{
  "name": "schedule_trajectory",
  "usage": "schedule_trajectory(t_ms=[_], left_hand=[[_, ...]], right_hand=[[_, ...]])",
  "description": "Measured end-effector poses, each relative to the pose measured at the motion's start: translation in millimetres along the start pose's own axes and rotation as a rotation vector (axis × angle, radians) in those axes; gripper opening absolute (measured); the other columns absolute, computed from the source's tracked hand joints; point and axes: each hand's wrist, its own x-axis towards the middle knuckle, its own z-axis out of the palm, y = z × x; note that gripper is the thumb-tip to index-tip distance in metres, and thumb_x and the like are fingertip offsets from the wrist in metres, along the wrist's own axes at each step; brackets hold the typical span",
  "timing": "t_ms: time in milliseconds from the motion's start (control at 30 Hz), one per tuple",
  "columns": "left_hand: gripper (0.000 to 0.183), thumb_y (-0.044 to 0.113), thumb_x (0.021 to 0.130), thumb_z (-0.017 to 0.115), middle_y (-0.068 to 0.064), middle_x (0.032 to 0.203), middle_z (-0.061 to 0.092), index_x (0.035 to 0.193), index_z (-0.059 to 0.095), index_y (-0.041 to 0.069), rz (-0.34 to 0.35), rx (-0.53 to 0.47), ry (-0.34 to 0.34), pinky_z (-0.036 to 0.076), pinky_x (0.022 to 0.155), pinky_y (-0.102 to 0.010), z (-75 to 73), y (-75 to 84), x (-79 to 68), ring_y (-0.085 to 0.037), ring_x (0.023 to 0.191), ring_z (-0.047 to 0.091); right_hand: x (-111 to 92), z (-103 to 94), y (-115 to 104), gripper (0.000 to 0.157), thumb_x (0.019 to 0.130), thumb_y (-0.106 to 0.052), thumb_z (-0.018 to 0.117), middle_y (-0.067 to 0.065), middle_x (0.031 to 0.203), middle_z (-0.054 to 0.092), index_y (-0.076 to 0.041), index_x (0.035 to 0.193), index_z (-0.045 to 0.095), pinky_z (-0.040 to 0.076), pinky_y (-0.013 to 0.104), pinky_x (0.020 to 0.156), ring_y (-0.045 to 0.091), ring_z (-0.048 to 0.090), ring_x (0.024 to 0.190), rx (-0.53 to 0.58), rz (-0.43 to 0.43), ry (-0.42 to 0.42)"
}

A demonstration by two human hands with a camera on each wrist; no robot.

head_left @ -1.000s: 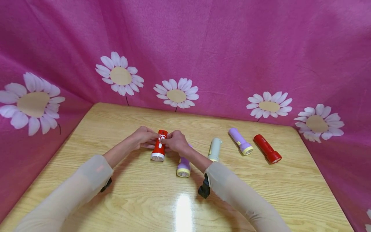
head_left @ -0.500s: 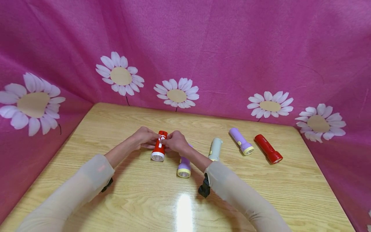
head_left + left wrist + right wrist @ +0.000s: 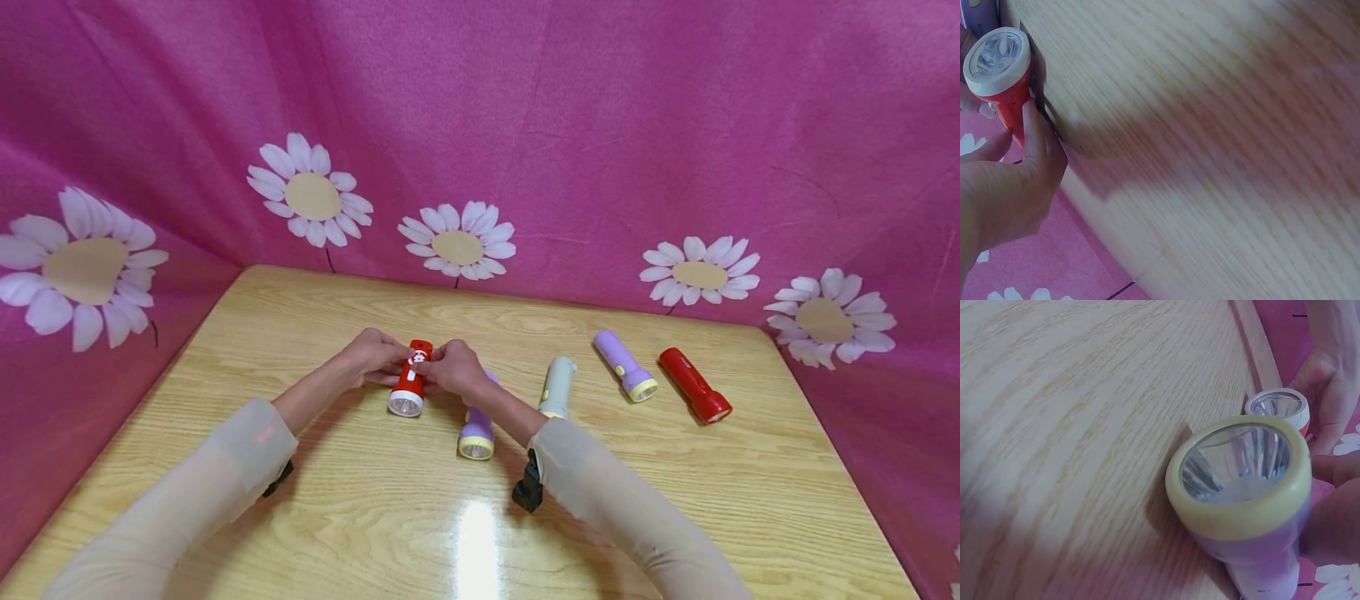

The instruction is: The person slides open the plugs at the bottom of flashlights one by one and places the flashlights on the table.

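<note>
As the left grip (image 3: 373, 357) and right grip (image 3: 456, 366) pinch it from opposite sides, a red, white-rimmed flashlight (image 3: 409, 384) is held just left of a purple, yellow-rimmed flashlight (image 3: 477, 427) on the wooden desk (image 3: 367, 508).

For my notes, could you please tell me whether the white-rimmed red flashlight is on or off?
The white-rimmed red flashlight looks off: its lens shows no glow in either wrist view.

Magenta daisy-printed cloth (image 3: 570, 125) behind a light wooden table (image 3: 360, 508)
</note>
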Motion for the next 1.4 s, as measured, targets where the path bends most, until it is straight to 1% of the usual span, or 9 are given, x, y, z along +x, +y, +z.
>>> schedule_trajectory(t_ms=[200, 433, 600, 733, 833, 933, 1067, 1200, 1400], left_hand=[[0.029, 0.01, 0.089, 0.059, -0.012, 0.083, 0.064, 0.112, 0.057, -0.009, -0.004, -0.005, 0.009, 0.056, 0.064, -0.031, -0.6, 1.2, 2.1, -0.015, 0.068, 0.063], [0.028, 0.012, 0.089, 0.06, -0.012, 0.083, 0.064, 0.11, 0.057, -0.006, -0.015, 0.017, 0.024, 0.056, 0.064, -0.031, 0.6, 3.2, 2.5, -0.014, 0.067, 0.062], [0.027, 0.011, 0.088, 0.061, -0.011, 0.082, 0.065, 0.108, 0.057, -0.006, -0.003, 0.031, 0.031, 0.056, 0.063, -0.031, 1.6, 3.9, 0.8, -0.014, 0.067, 0.062], [0.025, 0.011, 0.086, 0.063, -0.011, 0.08, 0.066, 0.104, 0.058, -0.006, 0.012, 0.03, 0.03, 0.056, 0.062, -0.031, 3.0, 4.3, 0.3, -0.015, 0.068, 0.063], [0.024, 0.011, 0.085, 0.064, -0.011, 0.082, 0.066, 0.101, 0.058, -0.006, 0.02, 0.049, 0.035, 0.056, 0.062, -0.031, 4.7, 5.4, -0.1, -0.015, 0.069, 0.063], [0.024, 0.013, 0.084, 0.066, -0.012, 0.085, 0.065, 0.099, 0.058, -0.005, 0.018, 0.092, 0.059, 0.056, 0.063, -0.031, 6.3, 6.7, -1.0, -0.016, 0.07, 0.063], [0.024, 0.014, 0.085, 0.067, -0.013, 0.087, 0.063, 0.099, 0.059, -0.004, 0.003, 0.128, 0.084, 0.056, 0.063, -0.032, 7.5, 7.7, -1.5, -0.017, 0.07, 0.062], [0.023, 0.013, 0.084, 0.067, -0.012, 0.085, 0.063, 0.098, 0.059, -0.003, -0.006, 0.128, 0.079, 0.056, 0.062, -0.032, 7.8, 8.2, -1.5, -0.016, 0.068, 0.062], [0.022, 0.012, 0.084, 0.066, -0.01, 0.081, 0.065, 0.097, 0.057, -0.003, 0.0, 0.118, 0.057, 0.056, 0.06, -0.03, 7.0, 8.1, -2.0, -0.015, 0.068, 0.062]], right_hand=[[-0.4, -2.0, -2.6, 0.019, 0.081, -0.01, 0.07, 0.013, 0.081, 0.063, 0.006, 0.086, 0.061, 0.056, 0.03, 0.061, 0.022, 0.066, 0.063, -0.059, 0.003, 0.005], [-0.6, -2.5, -4.0, 0.021, 0.081, -0.01, 0.071, 0.014, 0.083, 0.063, 0.006, 0.087, 0.061, 0.056, 0.029, 0.061, 0.022, 0.067, 0.064, -0.069, 0.012, 0.02], [-0.9, -2.7, -3.8, 0.021, 0.081, -0.011, 0.071, 0.014, 0.084, 0.063, 0.006, 0.088, 0.062, 0.056, 0.03, 0.061, 0.023, 0.067, 0.064, -0.071, 0.012, 0.018], [-0.7, -2.8, -3.2, 0.021, 0.082, -0.011, 0.07, 0.013, 0.083, 0.064, 0.006, 0.09, 0.062, 0.056, 0.029, 0.06, 0.021, 0.067, 0.064, -0.085, 0.007, 0.019], [-0.6, -2.6, -2.9, 0.021, 0.082, -0.011, 0.07, 0.013, 0.082, 0.064, 0.006, 0.09, 0.061, 0.056, 0.029, 0.06, 0.021, 0.066, 0.062, -0.094, 0.008, 0.025], [-0.9, -2.4, -2.9, 0.021, 0.082, -0.012, 0.071, 0.012, 0.081, 0.064, 0.005, 0.09, 0.06, 0.056, 0.028, 0.061, 0.021, 0.066, 0.062, -0.102, 0.013, 0.032], [-2.2, -2.6, -2.8, 0.022, 0.081, -0.014, 0.071, 0.011, 0.081, 0.063, 0.003, 0.087, 0.059, 0.055, 0.027, 0.061, 0.02, 0.066, 0.063, -0.126, 0.018, 0.031], [-3.3, -3.0, -2.7, 0.021, 0.081, -0.014, 0.072, 0.01, 0.08, 0.063, 0.002, 0.086, 0.059, 0.055, 0.026, 0.062, 0.02, 0.066, 0.064, -0.135, 0.019, 0.032], [-4.9, -3.1, -1.7, 0.022, 0.08, -0.015, 0.072, 0.009, 0.079, 0.063, 0.002, 0.088, 0.059, 0.055, 0.026, 0.061, 0.019, 0.066, 0.063, -0.144, 0.008, 0.04]])
